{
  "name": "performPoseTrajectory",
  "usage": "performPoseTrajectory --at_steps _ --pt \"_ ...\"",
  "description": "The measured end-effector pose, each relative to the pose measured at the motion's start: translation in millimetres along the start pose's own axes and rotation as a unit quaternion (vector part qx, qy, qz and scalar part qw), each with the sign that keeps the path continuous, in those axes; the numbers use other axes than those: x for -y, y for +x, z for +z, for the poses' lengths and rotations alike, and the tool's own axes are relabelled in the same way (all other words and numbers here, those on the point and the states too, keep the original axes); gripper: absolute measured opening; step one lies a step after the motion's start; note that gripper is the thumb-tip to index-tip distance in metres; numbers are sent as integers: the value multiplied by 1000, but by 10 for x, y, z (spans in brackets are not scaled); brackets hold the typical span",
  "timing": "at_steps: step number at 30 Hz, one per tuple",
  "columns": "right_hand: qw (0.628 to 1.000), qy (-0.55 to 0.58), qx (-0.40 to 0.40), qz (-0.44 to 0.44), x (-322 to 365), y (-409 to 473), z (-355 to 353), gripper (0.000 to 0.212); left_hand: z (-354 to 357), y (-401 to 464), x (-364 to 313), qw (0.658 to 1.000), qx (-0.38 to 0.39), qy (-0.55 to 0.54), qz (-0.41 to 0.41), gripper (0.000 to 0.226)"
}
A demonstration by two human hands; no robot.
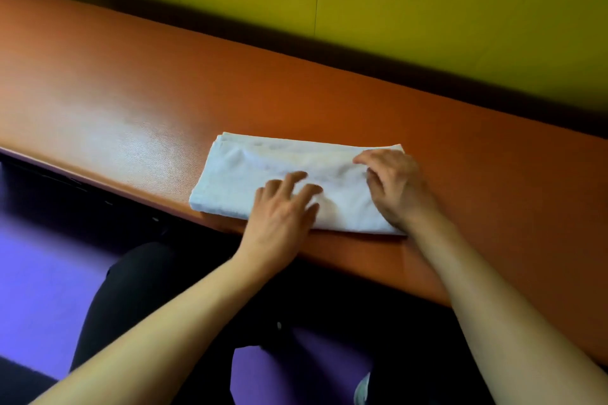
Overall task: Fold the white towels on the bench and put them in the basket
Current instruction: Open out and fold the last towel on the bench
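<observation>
We judge the white terry-cloth towel (279, 171) light, soft and floppy, likely to sag unless we take it by its short right end or lift it from beneath with both palms. It looks like a folded, layered oblong, slightly rumpled, lying at the near edge of the long orange padded bench (131, 102). Our left hand (283, 210) rests on it with fingers spread; our right hand (394, 184) curls over the right end, seemingly pinching the fabric.
</observation>
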State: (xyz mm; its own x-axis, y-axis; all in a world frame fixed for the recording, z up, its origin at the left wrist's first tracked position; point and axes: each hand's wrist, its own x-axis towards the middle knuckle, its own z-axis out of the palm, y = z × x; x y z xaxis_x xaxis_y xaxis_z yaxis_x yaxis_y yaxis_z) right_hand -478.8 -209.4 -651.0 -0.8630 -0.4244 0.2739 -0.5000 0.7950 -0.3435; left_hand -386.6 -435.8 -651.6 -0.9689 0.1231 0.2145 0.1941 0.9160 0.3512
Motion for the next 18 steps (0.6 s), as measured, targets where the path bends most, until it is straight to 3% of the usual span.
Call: performPoseTrajectory --at_steps 3,8,15,18 --pt "992 -34 117 24 -67 -111 -25 44 82 -153 -208 996 66 62 23 44" --pt "981 -44 118 147 94 -590 -89 65 119 -160 -287 988 129 80 -1 61" --pt "965 -161 56 201 742 -1216 -123 45 168 -60 -380 978 177 108 26 73" --pt "963 -179 71 189 817 -1289 -126 37 198 -17 -414 975 192 107 26 63"
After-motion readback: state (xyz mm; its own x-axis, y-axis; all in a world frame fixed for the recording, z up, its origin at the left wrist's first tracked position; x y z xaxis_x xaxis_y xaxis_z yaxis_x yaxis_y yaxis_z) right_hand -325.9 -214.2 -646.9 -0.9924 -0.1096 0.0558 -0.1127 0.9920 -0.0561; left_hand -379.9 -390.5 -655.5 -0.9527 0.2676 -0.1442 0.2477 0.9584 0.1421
